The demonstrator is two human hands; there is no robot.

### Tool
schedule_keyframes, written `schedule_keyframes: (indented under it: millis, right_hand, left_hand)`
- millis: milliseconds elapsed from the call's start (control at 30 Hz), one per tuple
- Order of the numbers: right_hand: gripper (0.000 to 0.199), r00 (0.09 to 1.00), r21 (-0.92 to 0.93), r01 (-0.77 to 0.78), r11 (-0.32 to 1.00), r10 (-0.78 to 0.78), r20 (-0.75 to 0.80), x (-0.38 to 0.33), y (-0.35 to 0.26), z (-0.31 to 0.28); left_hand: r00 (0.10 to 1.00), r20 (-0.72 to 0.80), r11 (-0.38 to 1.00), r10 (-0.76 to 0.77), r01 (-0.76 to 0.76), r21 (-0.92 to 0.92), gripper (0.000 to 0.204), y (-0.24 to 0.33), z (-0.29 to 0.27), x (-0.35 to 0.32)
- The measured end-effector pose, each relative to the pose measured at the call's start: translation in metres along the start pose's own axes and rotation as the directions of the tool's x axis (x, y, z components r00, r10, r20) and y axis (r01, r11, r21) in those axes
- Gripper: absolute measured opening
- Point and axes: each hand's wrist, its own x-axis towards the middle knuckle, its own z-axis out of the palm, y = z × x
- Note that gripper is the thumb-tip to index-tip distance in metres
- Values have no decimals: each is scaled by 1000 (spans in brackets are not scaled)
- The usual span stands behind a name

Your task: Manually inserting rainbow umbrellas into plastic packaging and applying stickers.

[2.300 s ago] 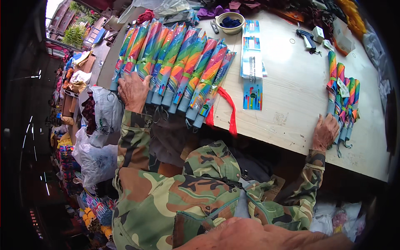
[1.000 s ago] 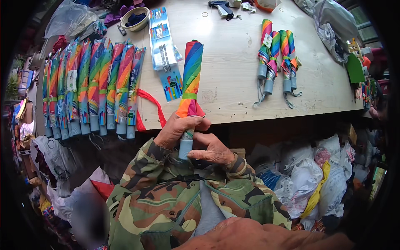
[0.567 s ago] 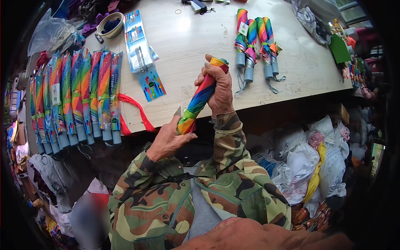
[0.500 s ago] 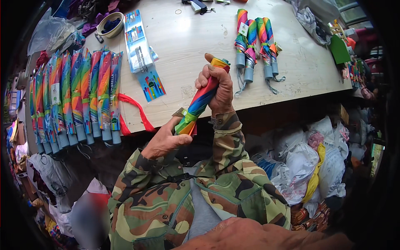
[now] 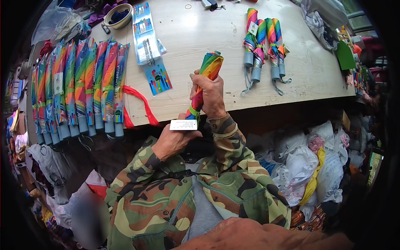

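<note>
A folded rainbow umbrella [image 5: 210, 66] is held slanting in front of me, over the table's near edge. My right hand [image 5: 212, 96] is wrapped round its middle, and its upper end sticks out past the fingers. Lower down, my left hand [image 5: 173, 139] grips the other end, whose handle is hidden. A white printed tag [image 5: 183, 124] lies flat across the left hand's fingers, at the umbrella's lower part.
Many sleeved rainbow umbrellas [image 5: 79, 85] lie in a row on the left, beside a red strip [image 5: 143, 106]. Clear printed sleeves [image 5: 148, 48] and a bowl [image 5: 118, 16] lie behind. Several unsleeved umbrellas [image 5: 260, 43] lie back right. Stuffed white bags [image 5: 300, 166] stand below the table.
The umbrella has turned more upright and rolled about, showing other colours. The white tag now faces up over my left hand. The view has shifted slightly.
</note>
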Motion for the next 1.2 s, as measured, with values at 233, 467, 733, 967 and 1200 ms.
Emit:
schedule_keyframes:
  millis: [233,467,733,967,1200]
  right_hand:
    - [33,807,-604,-209,769,485,339,-26,-23,-24]
    - [46,802,-687,-87,721,460,382,-62,29,-32]
    - [47,944,-879,-82,471,320,83,-79,17,-71]
    - [54,965,-824,-84,560,253,74,-85,12,-84]
    - [52,968,-801,-60,596,232,100,-90,20,-85]
  left_hand:
    - [915,-124,843,-383,292,-452,81,5,-65,12]
    - [889,-130,835,-439,349,-426,50,2,-44,27]
    - [875,-468,925,-119,269,268,44,-68,-75,41]
    - [962,-269,710,40,162,685,30,-81,-63,43]
    - [936,-329,696,123,155,701,24,-88,-63,52]
